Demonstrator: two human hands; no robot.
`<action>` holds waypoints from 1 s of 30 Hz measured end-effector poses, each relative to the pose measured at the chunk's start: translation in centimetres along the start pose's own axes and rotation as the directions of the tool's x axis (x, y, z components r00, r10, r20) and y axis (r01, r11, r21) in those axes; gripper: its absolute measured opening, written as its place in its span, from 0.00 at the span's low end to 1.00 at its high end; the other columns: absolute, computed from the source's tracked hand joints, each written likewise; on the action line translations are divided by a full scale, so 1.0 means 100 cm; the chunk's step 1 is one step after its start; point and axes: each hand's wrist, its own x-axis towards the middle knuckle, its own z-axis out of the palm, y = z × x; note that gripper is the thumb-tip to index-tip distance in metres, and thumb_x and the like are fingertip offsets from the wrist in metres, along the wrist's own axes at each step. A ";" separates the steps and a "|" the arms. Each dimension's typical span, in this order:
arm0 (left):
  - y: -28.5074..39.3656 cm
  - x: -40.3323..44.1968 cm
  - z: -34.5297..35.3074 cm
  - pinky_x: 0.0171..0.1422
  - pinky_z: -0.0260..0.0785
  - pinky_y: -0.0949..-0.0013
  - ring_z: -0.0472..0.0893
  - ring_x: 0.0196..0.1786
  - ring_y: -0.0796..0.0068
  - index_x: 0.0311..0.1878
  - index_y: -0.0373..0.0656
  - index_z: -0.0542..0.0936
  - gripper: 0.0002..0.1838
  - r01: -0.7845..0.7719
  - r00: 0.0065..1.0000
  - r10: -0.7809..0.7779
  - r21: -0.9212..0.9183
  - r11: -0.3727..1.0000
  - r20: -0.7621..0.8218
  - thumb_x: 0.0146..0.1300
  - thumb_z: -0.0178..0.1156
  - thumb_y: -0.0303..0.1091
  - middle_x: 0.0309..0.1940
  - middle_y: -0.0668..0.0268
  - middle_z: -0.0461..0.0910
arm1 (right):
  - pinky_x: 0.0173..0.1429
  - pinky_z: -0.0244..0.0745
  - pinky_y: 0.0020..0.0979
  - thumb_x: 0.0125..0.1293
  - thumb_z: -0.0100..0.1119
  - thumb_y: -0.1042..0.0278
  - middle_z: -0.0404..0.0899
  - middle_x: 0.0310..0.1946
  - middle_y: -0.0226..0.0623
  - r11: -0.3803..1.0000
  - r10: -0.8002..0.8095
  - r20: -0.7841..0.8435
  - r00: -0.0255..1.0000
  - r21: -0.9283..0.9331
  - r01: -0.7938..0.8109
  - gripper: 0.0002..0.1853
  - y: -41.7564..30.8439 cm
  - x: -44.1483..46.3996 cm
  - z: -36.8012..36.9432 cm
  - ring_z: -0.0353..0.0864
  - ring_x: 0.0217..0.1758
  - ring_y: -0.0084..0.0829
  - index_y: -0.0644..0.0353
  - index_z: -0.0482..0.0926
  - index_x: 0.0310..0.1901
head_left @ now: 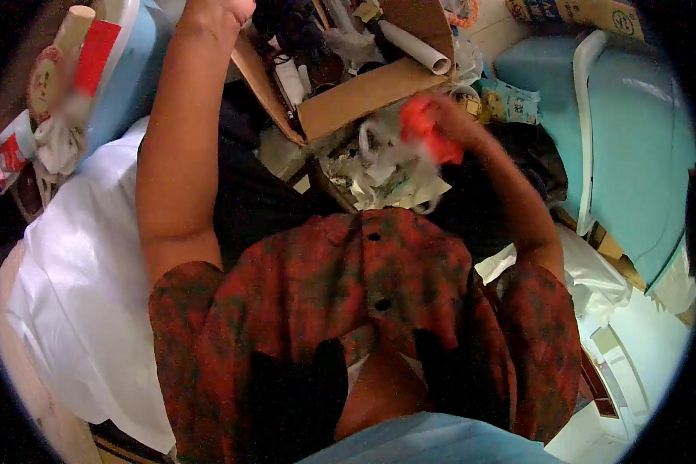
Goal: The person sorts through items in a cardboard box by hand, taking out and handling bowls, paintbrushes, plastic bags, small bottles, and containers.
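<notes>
My right hand [450, 116] is closed around a bright red crumpled thing [433, 143], perhaps a plastic bag; both are smeared by motion. Below and left of it is a heap of clear plastic bags and paper scraps [383, 174] between my legs. Just beyond stands an open cardboard box [371, 100], filled with a white paper roll [415, 48], a white bottle [289, 81] and dark items. My left hand [228, 8] is at the top edge, beside the box's left side. Its fingers are cut off by the frame.
A teal plastic bin [634, 147] with a pale rim stands at right. By it lies a light blue printed packet [510, 102]. White sheeting [85, 286] covers the left side. Farther up are a light blue tub [135, 73] and a red-and-white packet [8, 158].
</notes>
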 end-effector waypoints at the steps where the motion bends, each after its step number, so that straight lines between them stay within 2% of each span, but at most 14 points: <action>1: 0.000 -0.001 -0.001 0.28 0.71 0.69 0.75 0.21 0.72 0.24 0.44 0.75 0.07 0.017 0.999 -0.017 -0.014 1.000 0.029 0.53 0.61 0.33 0.17 0.66 0.75 | 0.51 0.72 0.34 0.60 0.47 0.72 0.77 0.41 0.36 0.964 0.235 0.069 0.969 0.107 -0.242 0.13 0.025 -0.002 0.023 0.76 0.44 0.32 0.60 0.73 0.47; 3: 0.001 -0.001 -0.003 0.28 0.71 0.69 0.76 0.22 0.72 0.25 0.44 0.75 0.06 0.048 0.995 -0.044 -0.041 0.998 0.090 0.53 0.61 0.33 0.18 0.66 0.75 | 0.52 0.71 0.35 0.61 0.47 0.67 0.78 0.43 0.38 0.916 0.164 0.033 0.986 -0.376 -0.139 0.14 0.083 -0.010 0.053 0.77 0.43 0.36 0.58 0.74 0.48; 4: 0.000 -0.002 -0.002 0.28 0.71 0.69 0.76 0.22 0.72 0.25 0.44 0.75 0.06 0.030 0.997 -0.028 -0.028 0.999 0.068 0.53 0.61 0.33 0.18 0.66 0.75 | 0.51 0.71 0.36 0.62 0.47 0.66 0.79 0.42 0.39 0.544 -0.158 0.097 0.983 -0.822 0.169 0.14 0.103 -0.018 0.060 0.77 0.42 0.37 0.58 0.75 0.47; 6: 0.002 -0.003 0.001 0.28 0.71 0.68 0.76 0.22 0.71 0.25 0.44 0.75 0.07 -0.014 1.000 0.013 0.006 1.000 0.025 0.53 0.61 0.33 0.18 0.66 0.75 | 0.48 0.72 0.37 0.62 0.47 0.65 0.80 0.39 0.42 0.024 -0.067 0.316 0.946 -0.948 0.318 0.13 0.122 -0.004 0.062 0.78 0.39 0.39 0.58 0.76 0.45; 7: 0.003 -0.003 -0.001 0.28 0.72 0.68 0.76 0.22 0.72 0.25 0.44 0.75 0.07 -0.005 1.000 0.005 -0.015 1.000 0.027 0.53 0.61 0.33 0.18 0.66 0.75 | 0.46 0.72 0.38 0.62 0.47 0.65 0.80 0.37 0.43 0.133 0.257 0.315 0.914 -0.948 0.290 0.13 0.086 0.013 0.071 0.78 0.37 0.40 0.59 0.77 0.43; 8: 0.003 -0.002 -0.002 0.29 0.72 0.68 0.76 0.22 0.72 0.25 0.44 0.75 0.07 0.006 1.000 -0.004 -0.037 0.999 0.028 0.53 0.61 0.33 0.19 0.66 0.75 | 0.44 0.73 0.38 0.62 0.47 0.65 0.80 0.35 0.44 0.225 0.553 0.315 0.771 -0.948 0.226 0.12 0.053 0.027 0.074 0.78 0.36 0.40 0.59 0.78 0.42; 10: 0.005 -0.002 -0.004 0.29 0.72 0.68 0.76 0.22 0.72 0.26 0.44 0.75 0.07 0.002 1.000 -0.001 -0.040 0.999 0.011 0.54 0.61 0.33 0.19 0.66 0.75 | 0.39 0.72 0.39 0.62 0.48 0.64 0.79 0.28 0.45 0.498 0.311 0.450 0.837 -0.827 0.260 0.12 0.011 0.052 0.060 0.78 0.31 0.41 0.63 0.78 0.36; 14: 0.010 0.000 -0.007 0.28 0.71 0.69 0.75 0.22 0.72 0.26 0.43 0.76 0.07 -0.016 1.000 0.016 -0.013 1.000 -0.014 0.54 0.61 0.34 0.18 0.66 0.75 | 0.38 0.74 0.38 0.61 0.55 0.63 0.79 0.32 0.44 0.743 -0.060 0.105 0.993 -0.660 0.114 0.11 -0.084 0.125 0.021 0.79 0.35 0.39 0.63 0.76 0.38; 17: 0.017 -0.001 -0.009 0.27 0.67 0.71 0.74 0.20 0.72 0.25 0.43 0.77 0.08 -0.112 0.992 0.121 0.159 0.981 -0.043 0.53 0.61 0.35 0.17 0.66 0.75 | 0.40 0.75 0.40 0.57 0.61 0.60 0.78 0.39 0.46 0.350 -0.224 -0.007 0.974 -0.934 0.074 0.25 -0.042 0.200 0.006 0.79 0.42 0.39 0.57 0.69 0.55; 19: 0.014 -0.001 -0.011 0.27 0.66 0.71 0.74 0.20 0.73 0.24 0.43 0.77 0.08 -0.133 0.988 0.141 0.129 0.983 -0.057 0.53 0.61 0.35 0.17 0.67 0.75 | 0.42 0.75 0.41 0.54 0.64 0.59 0.76 0.43 0.49 0.325 -0.152 -0.090 0.984 -0.945 -0.036 0.37 0.000 0.231 0.010 0.77 0.46 0.43 0.51 0.56 0.64; 22: 0.016 0.003 -0.016 0.27 0.67 0.71 0.75 0.21 0.73 0.24 0.43 0.77 0.08 -0.116 0.990 0.124 0.122 0.986 -0.063 0.52 0.62 0.35 0.17 0.66 0.75 | 0.45 0.74 0.43 0.51 0.67 0.59 0.75 0.46 0.53 0.455 0.109 -0.120 0.987 -0.877 -0.157 0.51 0.072 0.283 0.004 0.76 0.49 0.46 0.44 0.41 0.70; 24: 0.020 0.002 -0.011 0.28 0.68 0.71 0.75 0.21 0.73 0.24 0.43 0.76 0.08 -0.093 0.990 0.101 0.089 0.992 -0.095 0.51 0.62 0.35 0.17 0.67 0.75 | 0.46 0.74 0.43 0.50 0.67 0.63 0.74 0.47 0.54 0.291 0.179 -0.025 0.983 -0.954 -0.077 0.47 0.065 0.285 0.010 0.76 0.48 0.46 0.46 0.47 0.69; 25: 0.020 0.004 -0.012 0.28 0.68 0.71 0.75 0.21 0.73 0.24 0.43 0.76 0.08 -0.103 0.990 0.112 0.100 0.990 -0.088 0.52 0.62 0.35 0.17 0.67 0.75 | 0.46 0.74 0.43 0.50 0.66 0.64 0.75 0.47 0.53 0.396 0.048 0.012 0.999 -0.918 -0.008 0.44 0.095 0.300 0.000 0.77 0.47 0.47 0.48 0.51 0.68; 30: 0.016 0.005 -0.016 0.28 0.68 0.71 0.75 0.21 0.73 0.25 0.42 0.76 0.08 -0.120 0.988 0.129 0.095 0.988 -0.088 0.52 0.62 0.35 0.18 0.67 0.75 | 0.45 0.72 0.38 0.53 0.63 0.67 0.75 0.45 0.44 0.617 -0.049 0.058 0.997 -0.784 0.076 0.34 0.063 0.268 -0.039 0.76 0.43 0.40 0.51 0.61 0.62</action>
